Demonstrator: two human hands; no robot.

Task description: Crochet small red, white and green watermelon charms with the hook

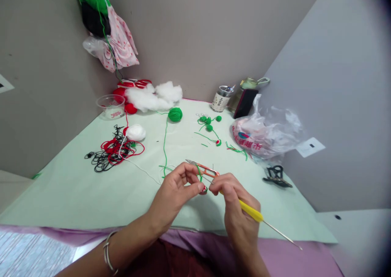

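Note:
My left hand [179, 189] pinches a small red, white and green crochet piece [204, 189], with a strand of green yarn rising by the index finger. My right hand [240, 209] is closed round a crochet hook [252, 211] with a yellow handle. One metal end of the hook points at the crochet piece, while the other sticks out to the lower right. Just behind the fingers lie orange-handled thread snips [206, 170]. A green yarn ball [175, 115] sits farther back, its strand running toward my left hand. Whether the hook's tip is inside a loop, I cannot make out.
Tangled black and red cord [114, 150] and a white yarn ball [136, 133] lie at left. White stuffing [152, 97] is behind them. Small green crochet balls [209, 128] lie centre right. A plastic bag [265, 132], pen can [221, 100] and black claw clip [276, 176] are at right.

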